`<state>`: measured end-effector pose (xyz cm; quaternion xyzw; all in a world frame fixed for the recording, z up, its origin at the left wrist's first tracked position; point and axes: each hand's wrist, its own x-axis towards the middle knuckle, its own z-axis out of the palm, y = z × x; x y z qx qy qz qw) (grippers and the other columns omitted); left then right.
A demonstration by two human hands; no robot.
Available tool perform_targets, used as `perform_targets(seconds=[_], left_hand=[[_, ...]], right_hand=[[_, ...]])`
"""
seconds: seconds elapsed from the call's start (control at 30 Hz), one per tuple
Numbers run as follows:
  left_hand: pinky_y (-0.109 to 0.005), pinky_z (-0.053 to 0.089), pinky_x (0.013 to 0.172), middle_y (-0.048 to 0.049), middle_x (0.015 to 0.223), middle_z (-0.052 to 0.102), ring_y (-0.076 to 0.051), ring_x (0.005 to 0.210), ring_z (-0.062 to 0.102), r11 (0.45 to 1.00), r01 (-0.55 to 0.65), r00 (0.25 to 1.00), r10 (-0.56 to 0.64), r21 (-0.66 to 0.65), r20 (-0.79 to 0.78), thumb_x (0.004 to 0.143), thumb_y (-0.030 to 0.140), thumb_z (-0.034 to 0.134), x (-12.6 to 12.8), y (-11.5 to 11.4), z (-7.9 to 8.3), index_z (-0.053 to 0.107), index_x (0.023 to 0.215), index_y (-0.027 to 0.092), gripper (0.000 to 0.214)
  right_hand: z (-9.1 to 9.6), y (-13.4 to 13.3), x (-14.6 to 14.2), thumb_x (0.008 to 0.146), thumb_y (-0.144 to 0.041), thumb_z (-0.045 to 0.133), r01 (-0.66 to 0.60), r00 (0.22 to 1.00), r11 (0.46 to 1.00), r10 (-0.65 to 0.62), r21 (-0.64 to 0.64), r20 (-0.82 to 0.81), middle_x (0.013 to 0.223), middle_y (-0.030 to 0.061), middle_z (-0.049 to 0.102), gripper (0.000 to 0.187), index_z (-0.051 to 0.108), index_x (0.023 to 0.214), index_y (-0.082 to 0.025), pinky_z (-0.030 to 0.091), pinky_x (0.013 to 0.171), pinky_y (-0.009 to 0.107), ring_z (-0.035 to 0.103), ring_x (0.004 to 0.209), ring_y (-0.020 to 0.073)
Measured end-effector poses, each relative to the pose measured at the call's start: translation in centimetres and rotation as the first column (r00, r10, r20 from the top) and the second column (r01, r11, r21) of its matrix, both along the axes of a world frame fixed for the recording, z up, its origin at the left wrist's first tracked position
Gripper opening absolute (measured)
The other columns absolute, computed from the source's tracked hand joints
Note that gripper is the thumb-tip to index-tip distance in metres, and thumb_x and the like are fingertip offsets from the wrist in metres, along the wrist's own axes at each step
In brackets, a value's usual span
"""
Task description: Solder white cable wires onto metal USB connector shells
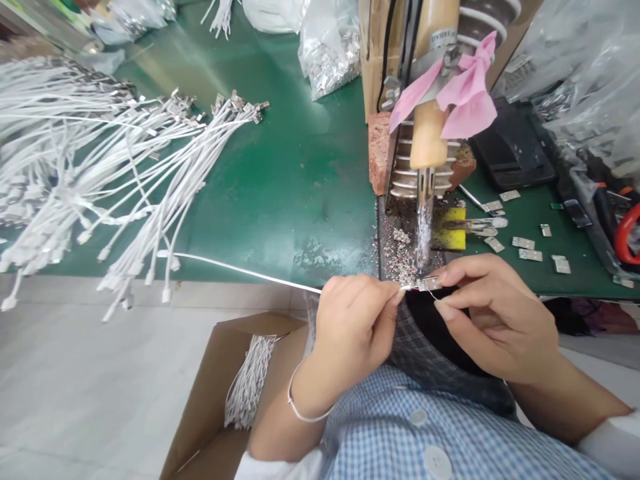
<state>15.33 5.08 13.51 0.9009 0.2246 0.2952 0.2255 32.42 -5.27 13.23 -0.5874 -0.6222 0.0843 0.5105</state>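
My left hand point(354, 321) is closed in a pinch on a thin white cable point(240, 268) that trails off to the left over the table edge. My right hand point(493, 313) pinches the small metal connector shell point(429, 283) at the cable's end, along with a thin wire. Both hands hold this end just under the tip of a soldering iron point(425, 220), which hangs downward from a wooden handle point(429, 137) wrapped with a pink cloth point(463, 93). Solder scraps lie around the tip.
A big heap of white cables point(90, 173) covers the left of the green table point(285, 173). A cardboard box point(225, 393) with more cables stands below the edge. Small metal shells point(530, 248), a yellow sponge point(449, 230), bags of parts point(327, 50) and tools lie around.
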Motion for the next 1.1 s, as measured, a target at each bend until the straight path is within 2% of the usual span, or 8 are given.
perform_targets(seconds=[0.27,1.1], left_hand=[[-0.033,0.04,0.064,-0.0001,0.073,0.067,-0.016,0.067,0.061,1.0,-0.013,1.0,0.013,0.02,-0.009,0.093,0.015,0.057,0.09,0.07,0.19,0.061,0.095,0.02,0.006],[-0.033,0.045,0.068,-0.0004,0.079,0.07,-0.015,0.071,0.064,0.998,-0.02,0.999,0.017,0.058,0.045,0.09,0.01,0.061,-0.06,-0.01,0.55,0.059,0.101,0.02,0.014]], right_hand=[[0.01,0.33,0.02,0.08,-0.006,0.063,0.029,1.0,1.0,-0.029,0.009,0.0,0.097,0.0044,0.062,0.018,0.061,0.086,-0.022,0.056,0.075,0.035,0.064,0.088,0.0177],[0.01,0.21,-0.05,0.08,-0.004,0.062,0.017,1.0,1.0,-0.016,0.01,-0.014,0.097,0.0041,0.06,0.019,0.061,0.087,-0.021,0.055,0.076,0.034,0.064,0.09,0.0171]])
